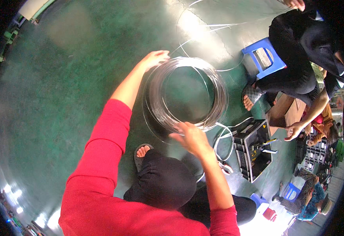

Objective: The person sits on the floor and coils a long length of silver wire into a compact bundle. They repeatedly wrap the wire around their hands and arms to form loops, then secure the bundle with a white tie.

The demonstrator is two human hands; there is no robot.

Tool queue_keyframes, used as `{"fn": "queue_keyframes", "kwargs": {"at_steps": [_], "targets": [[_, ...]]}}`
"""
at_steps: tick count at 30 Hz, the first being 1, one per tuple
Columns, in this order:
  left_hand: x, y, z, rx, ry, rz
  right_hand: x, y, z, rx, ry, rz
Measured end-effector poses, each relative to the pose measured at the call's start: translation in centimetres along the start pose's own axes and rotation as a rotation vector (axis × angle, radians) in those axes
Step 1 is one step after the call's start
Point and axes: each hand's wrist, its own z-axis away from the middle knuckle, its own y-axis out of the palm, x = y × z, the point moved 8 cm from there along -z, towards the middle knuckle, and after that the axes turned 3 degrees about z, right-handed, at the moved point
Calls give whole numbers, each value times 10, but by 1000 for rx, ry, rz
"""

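- A large round coil of wire [187, 94], thin, shiny and silvery, many loops bundled into a ring, is held up over the green floor [62, 98] in front of the person.
- The left hand [154, 59] reaches out from a red sleeve [101, 145] to the far upper-left edge of the coil; its fingers are stretched, only loosely curled, and rest against the loops. Whether they grip the wire cannot be told.
- The right hand [189, 135] sits on the near lower edge of the coil, fingers bent down over the strands, seemingly pinching them.
- Loose single strands [203, 25] trail from the coil across the glossy, smooth floor toward the top.
- A white cable [221, 135] curls on the floor just right of the right hand.
- A black plastic box [254, 151], rectangular, holds tools with yellow handles, near the coil's lower right.
- A blue plastic stool [264, 57], square with an open top, stands to the upper right.
- Another person in black clothes [298, 59] sits beside the stool, one hand [294, 131] reaching down toward a brown cardboard box [284, 110].
- The wearer's sandalled foot [141, 153] shows beneath the coil.
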Motion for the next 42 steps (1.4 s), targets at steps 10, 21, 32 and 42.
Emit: {"fn": "queue_keyframes", "kwargs": {"at_steps": [10,21,32,42], "targets": [[-61,-32,75,-137,-39,-259,-35,35,-23,-181,147,80],[-179,106,227,130,171,148,50,-20,31,216,-439,-730],[-81,206,215,371,408,-799,-173,-174,165,-598,54,121],[66,214,235,598,-18,-1315,-172,-163,149,-518,187,16]]}}
